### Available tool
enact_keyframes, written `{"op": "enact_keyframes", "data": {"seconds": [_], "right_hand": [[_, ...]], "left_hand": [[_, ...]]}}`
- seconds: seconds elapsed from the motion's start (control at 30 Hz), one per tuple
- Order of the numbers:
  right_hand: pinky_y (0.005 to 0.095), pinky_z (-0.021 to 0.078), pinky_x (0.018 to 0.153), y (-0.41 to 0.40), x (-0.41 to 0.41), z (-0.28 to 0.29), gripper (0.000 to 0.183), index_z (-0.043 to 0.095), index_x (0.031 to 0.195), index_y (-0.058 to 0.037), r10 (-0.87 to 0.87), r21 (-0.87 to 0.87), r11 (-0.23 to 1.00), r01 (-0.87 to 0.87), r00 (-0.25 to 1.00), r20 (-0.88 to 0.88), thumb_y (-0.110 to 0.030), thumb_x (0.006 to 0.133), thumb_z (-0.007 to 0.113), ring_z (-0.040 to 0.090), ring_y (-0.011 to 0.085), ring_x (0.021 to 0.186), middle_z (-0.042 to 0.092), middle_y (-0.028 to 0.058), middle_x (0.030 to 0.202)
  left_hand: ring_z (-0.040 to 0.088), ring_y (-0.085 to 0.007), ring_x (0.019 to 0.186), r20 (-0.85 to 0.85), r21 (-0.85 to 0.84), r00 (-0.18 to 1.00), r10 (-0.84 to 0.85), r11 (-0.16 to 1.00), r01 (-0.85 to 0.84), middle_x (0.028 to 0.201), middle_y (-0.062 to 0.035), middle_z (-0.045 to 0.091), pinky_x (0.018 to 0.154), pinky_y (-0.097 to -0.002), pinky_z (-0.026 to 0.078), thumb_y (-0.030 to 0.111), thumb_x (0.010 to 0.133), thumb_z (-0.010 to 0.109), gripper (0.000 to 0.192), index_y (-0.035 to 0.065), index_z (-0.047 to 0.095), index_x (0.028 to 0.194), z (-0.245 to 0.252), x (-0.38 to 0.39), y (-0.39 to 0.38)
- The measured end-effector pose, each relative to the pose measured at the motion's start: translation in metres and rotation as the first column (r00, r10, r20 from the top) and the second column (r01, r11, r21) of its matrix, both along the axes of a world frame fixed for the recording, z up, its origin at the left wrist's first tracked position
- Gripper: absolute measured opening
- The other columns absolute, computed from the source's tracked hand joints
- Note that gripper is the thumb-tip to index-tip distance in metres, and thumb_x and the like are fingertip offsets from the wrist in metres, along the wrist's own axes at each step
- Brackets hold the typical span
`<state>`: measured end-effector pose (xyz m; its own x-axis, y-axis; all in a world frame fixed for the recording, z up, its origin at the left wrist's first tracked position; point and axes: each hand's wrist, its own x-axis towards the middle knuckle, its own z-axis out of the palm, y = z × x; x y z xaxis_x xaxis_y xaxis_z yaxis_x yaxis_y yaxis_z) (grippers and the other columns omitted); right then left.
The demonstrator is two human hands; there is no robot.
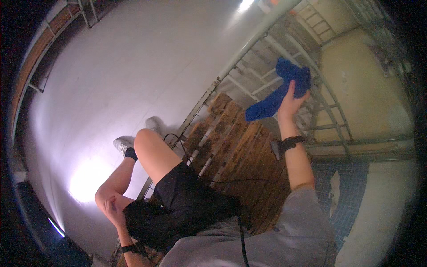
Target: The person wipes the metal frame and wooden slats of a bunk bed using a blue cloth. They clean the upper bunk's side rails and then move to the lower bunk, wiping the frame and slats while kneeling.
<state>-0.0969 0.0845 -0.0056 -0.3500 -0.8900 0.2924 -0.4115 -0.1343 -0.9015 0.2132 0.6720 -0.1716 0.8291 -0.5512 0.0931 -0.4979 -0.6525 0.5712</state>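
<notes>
Out to the right, my right hand [291,101] grips a dark blue cloth item [268,102], thumb on the near side. The cloth is bunched at its top and tapers to a rounded lower end, held up above wooden slats [233,143]. What kind of cloth article it is I cannot tell. My left hand [112,209] rests on my bare leg beside the knee, holding nothing, its fingers loosely bent. Dark straps with small fittings circle both my wrists.
I sit on a metal bed frame [230,68] with wooden slats. A black cable [242,242] runs over my shirt. Metal ladder-like rails [328,110] stand at the right, beside blue patterned fabric [350,193]. Another bed frame [35,56] is at the far left. Bright light reflects off the pale floor [116,73].
</notes>
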Motion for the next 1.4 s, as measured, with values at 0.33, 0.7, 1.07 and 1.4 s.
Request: {"op": "enact_keyframes", "data": {"seconds": [0.33, 0.7, 1.07, 1.4], "right_hand": [[0.0503, 0.0103, 0.112, 0.001, 0.027, -0.022, 0.104, -0.012, 0.148, -0.0193, -0.129, 0.243, 0.97, -0.014, 0.816, 0.564, -0.063, 0.082, 0.054, 0.011, 0.0305, 0.141, 0.001, 0.0117, 0.155], [0.0378, 0.0411, 0.09, -0.028, -0.02, -0.041, 0.056, 0.051, 0.123, -0.0084, -0.088, 0.124, 0.992, -0.029, 0.551, 0.83, -0.048, 0.084, 0.048, 0.054, 0.0241, 0.105, 0.052, 0.01, 0.127], [0.033, 0.0343, 0.099, -0.047, -0.003, -0.014, 0.083, 0.034, 0.137, -0.001, 0.263, 0.024, 0.959, -0.283, 0.917, 0.3, -0.037, 0.076, 0.076, 0.041, 0.021, 0.123, 0.042, 0.0094, 0.138], [0.0344, 0.0378, 0.096, -0.056, -0.008, -0.115, 0.051, 0.053, 0.123, -0.0011, 0.389, 0.153, 0.916, -0.37, 0.913, -0.124, -0.02, 0.08, 0.073, 0.053, 0.0235, 0.111, 0.057, 0.0097, 0.122]], "left_hand": [[0.055, -0.0308, 0.094, 0.039, 0.009, 0.998, 0.051, 0.999, -0.051, 0.091, -0.0115, 0.062, 0.088, -0.0387, 0.041, 0.004, 0.078, 0.055, 0.011, 0.0013, 0.06, 0.087, 0.002, -0.004, -0.013], [0.056, -0.0303, 0.091, 0.06, 0.04, 0.998, 0.004, 0.999, -0.006, 0.091, -0.0102, 0.063, 0.085, -0.0392, 0.042, 0.005, 0.081, 0.055, 0.009, 0.0023, 0.06, 0.087, 0.004, -0.002, -0.014], [0.055, -0.0325, 0.092, 0.062, 0.03, 0.996, 0.058, 0.998, -0.06, 0.092, -0.0118, 0.062, 0.085, -0.0403, 0.042, 0.006, 0.081, 0.055, 0.012, 0.0007, 0.06, 0.09, -0.004, -0.004, -0.007], [0.056, -0.0314, 0.093, 0.065, 0.104, 0.998, -0.007, 0.995, 0.0, 0.094, -0.0109, 0.062, 0.085, -0.0395, 0.041, 0.009, 0.081, 0.055, 0.013, 0.0009, 0.06, 0.09, 0.005, 0.0, -0.012]]}}
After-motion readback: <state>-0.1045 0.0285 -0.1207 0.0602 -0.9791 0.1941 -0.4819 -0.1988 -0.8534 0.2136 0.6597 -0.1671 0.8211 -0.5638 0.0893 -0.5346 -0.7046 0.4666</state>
